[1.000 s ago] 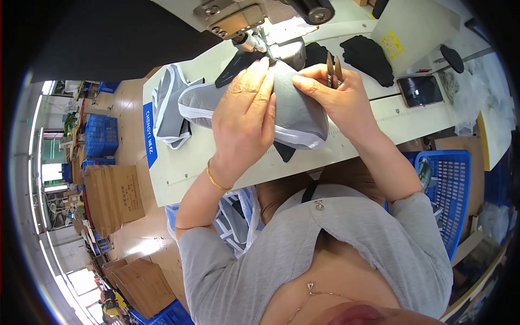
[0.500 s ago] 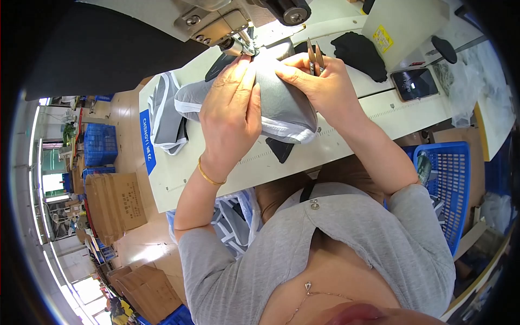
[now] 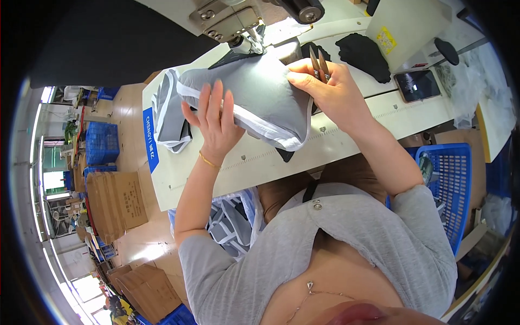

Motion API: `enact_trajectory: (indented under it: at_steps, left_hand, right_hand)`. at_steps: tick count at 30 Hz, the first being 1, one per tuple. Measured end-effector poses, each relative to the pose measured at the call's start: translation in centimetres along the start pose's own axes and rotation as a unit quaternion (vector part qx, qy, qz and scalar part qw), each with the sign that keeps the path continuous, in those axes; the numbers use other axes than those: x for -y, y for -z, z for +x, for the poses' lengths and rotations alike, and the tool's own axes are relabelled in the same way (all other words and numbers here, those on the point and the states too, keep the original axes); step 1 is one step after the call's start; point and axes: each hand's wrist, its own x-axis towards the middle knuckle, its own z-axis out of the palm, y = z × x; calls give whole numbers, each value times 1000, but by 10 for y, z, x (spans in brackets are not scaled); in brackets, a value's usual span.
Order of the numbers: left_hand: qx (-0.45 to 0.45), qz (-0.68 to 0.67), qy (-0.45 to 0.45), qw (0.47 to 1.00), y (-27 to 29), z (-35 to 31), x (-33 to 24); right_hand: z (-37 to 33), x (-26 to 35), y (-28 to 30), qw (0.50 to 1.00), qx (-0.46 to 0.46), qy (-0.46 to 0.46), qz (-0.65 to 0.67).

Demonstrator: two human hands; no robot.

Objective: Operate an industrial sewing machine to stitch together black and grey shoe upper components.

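Grey cloth piece [image 3: 265,86] lay on white table [image 3: 379,122], far edge by sewing machine [image 3: 227,24]. Left hand [image 3: 219,122] spread wide at near-left border; right hand [image 3: 333,92] held scissors [image 3: 323,66], gripped cloth. Wrist twist might have let blades nick fabric.

Matt cloth [image 3: 265,89], smooth metal snips [image 3: 324,66]

one sewing machine [image 3: 234,26], one pair of snips [image 3: 324,66], one phone [image 3: 418,86], one bracelet [image 3: 208,161]
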Motion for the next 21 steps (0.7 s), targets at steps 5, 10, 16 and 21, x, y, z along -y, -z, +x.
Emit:
enact_trajectory:
  at_steps: [5, 10, 16, 21]
  left_hand:
    - [5, -46, -50, 998, 12, 52, 3]
    - [69, -240, 79, 965, 57, 61, 14]
    - [228, -423, 566, 670, 122, 58, -8]
    - [263, -493, 692, 457, 136, 40, -6]
  right_hand:
    - [9, 1, 9, 998, 36, 42, -37]
    - [-2, 6, 7, 981, 152, 58, 107]
    - [-19, 5, -30, 932, 273, 174, -165]
    - [-16, -13, -28, 910, 397, -100, -64]
